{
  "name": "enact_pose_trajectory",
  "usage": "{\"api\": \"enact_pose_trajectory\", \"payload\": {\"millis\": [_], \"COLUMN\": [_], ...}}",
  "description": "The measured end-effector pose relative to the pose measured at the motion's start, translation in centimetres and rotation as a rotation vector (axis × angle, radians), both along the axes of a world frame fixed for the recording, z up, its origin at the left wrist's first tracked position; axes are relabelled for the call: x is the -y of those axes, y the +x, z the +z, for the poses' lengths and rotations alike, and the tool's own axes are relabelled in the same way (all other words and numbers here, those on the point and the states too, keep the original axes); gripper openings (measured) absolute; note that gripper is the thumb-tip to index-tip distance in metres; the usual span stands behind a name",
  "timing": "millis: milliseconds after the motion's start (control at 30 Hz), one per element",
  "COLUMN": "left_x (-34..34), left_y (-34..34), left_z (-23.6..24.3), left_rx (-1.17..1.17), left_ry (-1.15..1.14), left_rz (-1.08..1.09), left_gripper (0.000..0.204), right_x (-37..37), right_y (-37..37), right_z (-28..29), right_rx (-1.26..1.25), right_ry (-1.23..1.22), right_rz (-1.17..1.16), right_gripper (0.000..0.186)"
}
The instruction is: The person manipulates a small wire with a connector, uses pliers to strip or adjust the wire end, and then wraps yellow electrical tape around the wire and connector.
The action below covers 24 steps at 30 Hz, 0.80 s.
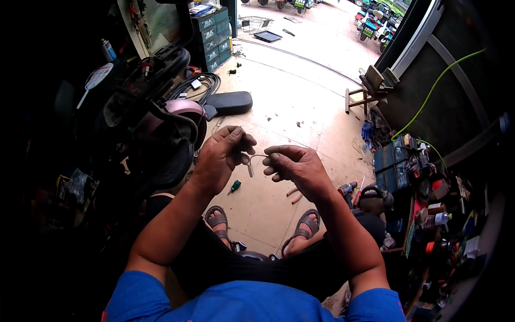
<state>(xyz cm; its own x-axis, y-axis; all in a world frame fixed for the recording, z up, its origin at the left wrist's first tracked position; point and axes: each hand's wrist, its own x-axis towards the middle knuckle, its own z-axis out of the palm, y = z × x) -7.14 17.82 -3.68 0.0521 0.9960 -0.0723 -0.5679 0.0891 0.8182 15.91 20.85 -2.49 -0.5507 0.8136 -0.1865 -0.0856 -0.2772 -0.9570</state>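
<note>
In front of me, over the floor, both my hands are raised close together. My right hand (pixel 296 166) is closed in a pinch on a thin wire (pixel 258 155). The wire bends across to the lower fingers of my left hand (pixel 221 156), where a short, pale, flat end piece (pixel 250 170) hangs down. My left fingers are curled, with thumb and forefinger pressed together; part of what they grip is hidden. Below my left hand, a small green object (pixel 235 185) lies on the floor. Reddish-brown tube pieces (pixel 294 195) lie below my right hand.
At left stands a partly dismantled scooter (pixel 182 112), beside a black seat (pixel 229 103) and coiled cable (pixel 206 85). Stacked green boxes (pixel 211 40) are behind. On the right are a wooden stool (pixel 370 86), a power drill (pixel 347 188), a toolbox (pixel 391 163) and a green hose (pixel 435 80).
</note>
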Motion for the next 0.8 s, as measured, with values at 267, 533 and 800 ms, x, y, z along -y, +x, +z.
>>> {"api": "enact_pose_trajectory", "payload": {"millis": [267,533,800], "left_x": [0.4,0.5,-0.2], "left_y": [0.0,2.0,2.7], "left_z": [2.2,1.7,1.3], "left_rx": [-0.092,-0.513,-0.501], "left_ry": [-0.086,-0.17,-0.292], "left_rz": [-0.331,-0.405,-0.35], "left_gripper": [0.056,0.027,0.017], "right_x": [-0.5,-3.1,-16.1], "right_y": [0.8,2.7,7.9], "right_z": [1.6,1.4,-0.2], "right_rx": [0.192,0.6,0.447], "right_ry": [0.23,1.013,0.492], "right_rz": [0.008,0.065,-0.111], "right_gripper": [0.022,0.021,0.02]}}
